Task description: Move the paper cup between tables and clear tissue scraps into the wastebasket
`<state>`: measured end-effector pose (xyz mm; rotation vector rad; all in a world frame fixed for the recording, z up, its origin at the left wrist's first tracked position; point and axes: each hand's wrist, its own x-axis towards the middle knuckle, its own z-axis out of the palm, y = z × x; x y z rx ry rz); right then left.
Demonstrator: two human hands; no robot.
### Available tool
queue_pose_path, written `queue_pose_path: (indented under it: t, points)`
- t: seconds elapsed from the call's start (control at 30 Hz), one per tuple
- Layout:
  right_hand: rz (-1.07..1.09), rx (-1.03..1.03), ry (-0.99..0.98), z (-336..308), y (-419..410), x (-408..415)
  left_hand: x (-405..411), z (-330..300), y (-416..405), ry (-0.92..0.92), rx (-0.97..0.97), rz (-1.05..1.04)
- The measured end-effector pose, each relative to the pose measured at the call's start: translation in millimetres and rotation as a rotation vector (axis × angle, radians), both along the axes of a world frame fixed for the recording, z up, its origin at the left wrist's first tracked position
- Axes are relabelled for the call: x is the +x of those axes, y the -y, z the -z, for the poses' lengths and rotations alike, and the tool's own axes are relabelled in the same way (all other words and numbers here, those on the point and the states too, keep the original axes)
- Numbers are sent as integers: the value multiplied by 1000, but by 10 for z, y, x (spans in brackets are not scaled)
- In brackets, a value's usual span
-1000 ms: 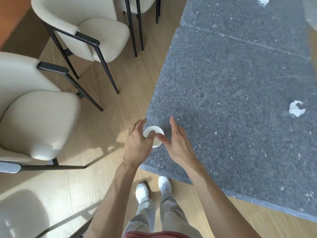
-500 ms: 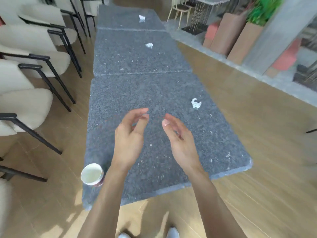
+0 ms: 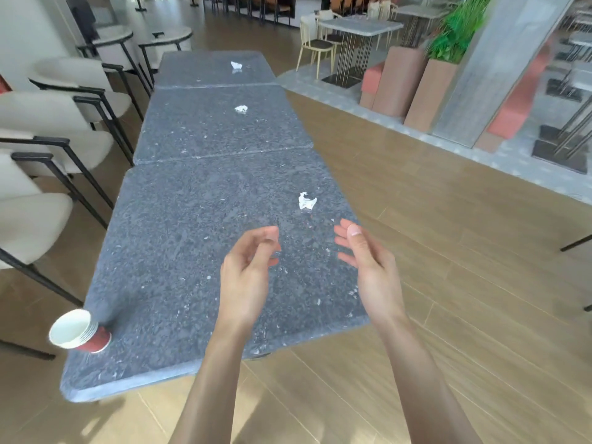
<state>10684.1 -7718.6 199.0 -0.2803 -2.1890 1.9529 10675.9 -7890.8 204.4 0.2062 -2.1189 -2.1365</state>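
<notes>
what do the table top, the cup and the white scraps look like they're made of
Grey speckled table top: likely stone or terrazzo with a matte finish, judging by the pale flecks. Red cup with white inside: thin paper, with a rolled rim. Crumpled white scrap: soft tissue, going by the ragged folds.

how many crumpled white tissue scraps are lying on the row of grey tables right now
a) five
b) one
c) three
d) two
c: three crumpled white tissue scraps show on the grey speckled stone tables, the nearest scrap just beyond the empty hands, the middle scrap on the second table, and the farthest scrap on the last table.
</notes>
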Motion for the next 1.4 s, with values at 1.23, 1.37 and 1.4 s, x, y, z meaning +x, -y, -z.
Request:
queue_pose_path:
  t: [1.23, 1.37, 1.4]
  points:
    - [-873, 781, 218, 1914, -1231, -4737, -3906, 1984, -1707, 616, -245, -234]
    - [-1106, 899, 164, 2337, -1177, -5278, -4261, 2263, -1918, 751, -199, -279]
    - [-1155, 925, 160, 2433, -1162, -5368, -4323, 2330, -1961, 777, -187, -299]
